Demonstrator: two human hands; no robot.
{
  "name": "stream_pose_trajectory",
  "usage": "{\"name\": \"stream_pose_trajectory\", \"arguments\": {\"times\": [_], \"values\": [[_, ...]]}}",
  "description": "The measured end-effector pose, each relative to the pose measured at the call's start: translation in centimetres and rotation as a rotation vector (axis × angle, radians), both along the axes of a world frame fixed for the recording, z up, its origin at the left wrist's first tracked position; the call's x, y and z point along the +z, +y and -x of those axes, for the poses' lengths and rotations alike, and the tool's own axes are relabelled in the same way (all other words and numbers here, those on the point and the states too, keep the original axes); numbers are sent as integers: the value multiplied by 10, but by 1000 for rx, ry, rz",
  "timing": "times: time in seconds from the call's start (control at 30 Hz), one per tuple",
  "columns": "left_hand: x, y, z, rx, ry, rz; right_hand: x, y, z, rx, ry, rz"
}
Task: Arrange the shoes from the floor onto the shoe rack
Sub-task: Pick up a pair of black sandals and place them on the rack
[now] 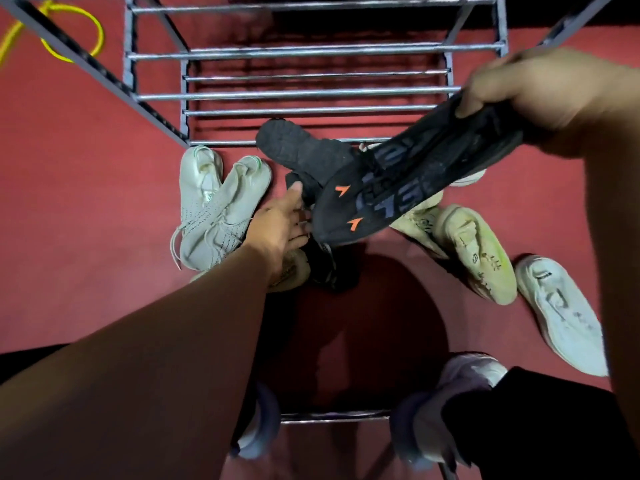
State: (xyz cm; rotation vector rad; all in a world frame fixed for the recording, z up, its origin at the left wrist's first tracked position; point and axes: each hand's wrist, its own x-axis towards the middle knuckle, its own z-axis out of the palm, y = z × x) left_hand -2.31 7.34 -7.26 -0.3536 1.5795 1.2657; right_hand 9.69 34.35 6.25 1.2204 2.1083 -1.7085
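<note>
Right grip pinches the black shoe by its heel end, lifted off the floor before the shoe rack. The shoe looks light and floppy, so the collar is the best hold. Left grip reaches a sole-up shoe; I can't tell whether it has closed.

Left hand reaches from seven o'clock to centre, thumb out; right hand at two o'clock grips a black orange-marked sneaker.
</note>
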Motion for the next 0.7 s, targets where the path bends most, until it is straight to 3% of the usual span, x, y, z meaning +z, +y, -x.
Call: {"name": "stream_pose_trajectory", "arguments": {"times": [0.07, 0.13, 0.27, 0.33, 0.4, 0.47, 0.6, 0.7], "values": [[9, -7, -2, 91, -240, -180, -9, -14, 18, 38, -6, 58], [10, -20, -1, 170, -361, -287, -32, -41, 36, -69, 24, 126], [2, -67, 10, 150, -272, -275, -83, -103, 60, -561, 113, 447], [-3, -91, 17, 157, -180, -198, -110, -132, 61, -628, 12, 545], [-8, -110, 24, 198, -141, -141, -136, -167, 50, -657, -150, 516], [-14, -124, 30, 236, -103, -107, -157, -209, 33, -594, -270, 450], [-23, -143, 38, 271, -55, -15, -188, -293, -6, -95, -592, 535], [-32, -157, 34, 238, -66, 91, -205, -318, -10, -22, -686, 482]]}}
